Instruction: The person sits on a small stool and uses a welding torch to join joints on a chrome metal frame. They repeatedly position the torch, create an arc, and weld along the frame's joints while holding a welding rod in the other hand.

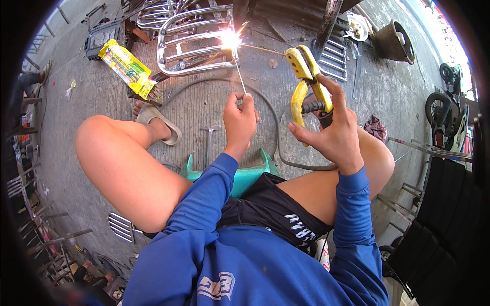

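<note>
My right hand (334, 125) is closed round the black handle of a yellow electrode holder (297, 62), its thumb and index finger by the yellow levers. From its jaws a thin welding rod (263, 49) runs left to a blazing arc (229, 39) with sparks. My left hand (240, 122) pinches a second thin metal rod (240, 76), whose far end points up to the same bright spot. The arc burns at the right edge of a shiny tubular metal rack (196, 45) with several crossbars. Glare hides the joint itself.
A yellow packet of welding rods (126, 66) lies left of the rack. A grey cable (278, 125) loops across the floor. Between my knees are a hammer (210, 140) and a teal stool (245, 178). A dark bucket (394, 43) and a parked motorcycle (446, 115) are at the right.
</note>
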`<state>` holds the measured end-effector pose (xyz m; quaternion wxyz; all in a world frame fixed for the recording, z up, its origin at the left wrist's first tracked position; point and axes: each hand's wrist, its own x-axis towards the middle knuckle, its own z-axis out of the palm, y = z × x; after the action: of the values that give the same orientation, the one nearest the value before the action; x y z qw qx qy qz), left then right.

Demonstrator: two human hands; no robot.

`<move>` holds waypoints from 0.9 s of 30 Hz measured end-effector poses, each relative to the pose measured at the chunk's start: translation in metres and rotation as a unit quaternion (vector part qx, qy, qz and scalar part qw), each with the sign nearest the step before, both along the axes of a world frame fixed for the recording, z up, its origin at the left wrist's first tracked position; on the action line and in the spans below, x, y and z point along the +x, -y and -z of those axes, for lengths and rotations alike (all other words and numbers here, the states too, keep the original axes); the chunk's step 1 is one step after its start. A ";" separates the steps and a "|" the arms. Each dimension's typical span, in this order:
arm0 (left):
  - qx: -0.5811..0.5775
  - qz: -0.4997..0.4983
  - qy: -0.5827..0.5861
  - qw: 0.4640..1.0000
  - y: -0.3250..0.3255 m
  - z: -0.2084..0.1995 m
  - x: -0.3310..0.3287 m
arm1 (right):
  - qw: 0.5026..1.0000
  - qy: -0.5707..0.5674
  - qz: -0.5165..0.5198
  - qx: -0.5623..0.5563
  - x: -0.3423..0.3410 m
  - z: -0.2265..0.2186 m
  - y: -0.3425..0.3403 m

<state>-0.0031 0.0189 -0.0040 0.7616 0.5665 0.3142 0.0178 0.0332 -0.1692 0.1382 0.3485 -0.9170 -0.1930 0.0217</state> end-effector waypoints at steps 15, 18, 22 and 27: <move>-0.003 -0.001 -0.014 1.000 -0.002 -0.009 0.000 | 1.000 -0.022 0.010 0.006 0.001 -0.001 -0.003; 0.002 0.002 -0.018 1.000 -0.002 -0.009 0.000 | 1.000 -0.014 0.003 0.003 0.002 -0.002 -0.005; 0.001 0.000 -0.008 1.000 -0.002 -0.006 0.000 | 0.999 -0.032 0.009 0.011 0.002 -0.003 -0.006; -0.001 0.000 -0.010 1.000 -0.001 -0.003 -0.001 | 0.999 -0.033 0.013 0.010 0.003 -0.004 -0.007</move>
<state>-0.0038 0.0204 -0.0014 0.7590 0.5656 0.3222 0.0120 0.0364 -0.1618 0.1420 0.3638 -0.9148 -0.1695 0.0459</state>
